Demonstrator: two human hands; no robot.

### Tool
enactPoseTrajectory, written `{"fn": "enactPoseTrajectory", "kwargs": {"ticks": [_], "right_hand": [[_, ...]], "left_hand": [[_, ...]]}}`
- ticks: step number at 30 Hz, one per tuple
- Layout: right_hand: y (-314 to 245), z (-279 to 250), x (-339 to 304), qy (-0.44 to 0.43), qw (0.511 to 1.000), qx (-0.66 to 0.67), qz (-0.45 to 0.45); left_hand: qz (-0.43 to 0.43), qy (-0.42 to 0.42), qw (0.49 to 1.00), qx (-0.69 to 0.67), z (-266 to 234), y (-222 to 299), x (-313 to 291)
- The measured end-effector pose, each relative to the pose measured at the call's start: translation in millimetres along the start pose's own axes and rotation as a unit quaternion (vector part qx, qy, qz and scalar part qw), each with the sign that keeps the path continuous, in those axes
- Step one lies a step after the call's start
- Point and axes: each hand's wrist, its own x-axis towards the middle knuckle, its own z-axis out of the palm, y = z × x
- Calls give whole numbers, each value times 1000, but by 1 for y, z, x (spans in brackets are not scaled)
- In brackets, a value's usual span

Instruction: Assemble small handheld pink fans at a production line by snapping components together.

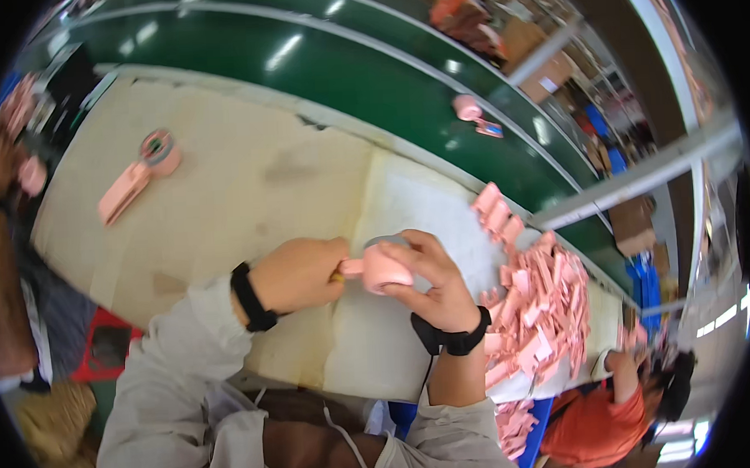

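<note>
Over the worktable [247, 189] I hold a pink plastic device with a round head [385, 269] and a narrow handle, a grey band on the head's far side. My right hand [440, 285] wraps its thumb and fingers around the head. My left hand [301, 275] is closed around the handle end, hiding most of it; a small yellow bit shows at its fingers. A similar pink device with a grey ring in its head [160, 151] lies at the far left of the table. To the right of my right hand is a heap of pink plastic parts [533, 306].
A green conveyor belt [343, 85] runs behind the table, carrying another pink device [467, 108]. Metal posts [640, 168] stand at the right. Co-workers sit at both sides: an arm [7, 275] at left, a person in orange [597, 429] at right. A blue bin [534, 436] holds more pink parts.
</note>
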Motion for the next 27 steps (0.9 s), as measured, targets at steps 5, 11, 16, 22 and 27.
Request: {"fn": "enactPoseTrajectory", "kwargs": {"ticks": [5, 11, 16, 22, 27], "right_hand": [[1, -4, -6, -42, 997, 54, 20], [70, -47, 23, 66, 979, 97, 164], [203, -122, 10, 92, 756, -628, 158], [177, -127, 26, -46, 888, -285, 358], [151, -135, 29, -57, 820, -561, 96]], "left_hand": [[3, -90, 993, -73, -10, 16, 1], [-129, -55, 877, -459, -3, 15, 2], [-172, 22, 748, -640, 5, -12, 24], [-214, 56, 744, -630, -16, -22, 15], [-203, 43, 785, -584, -11, -28, 18]]}}
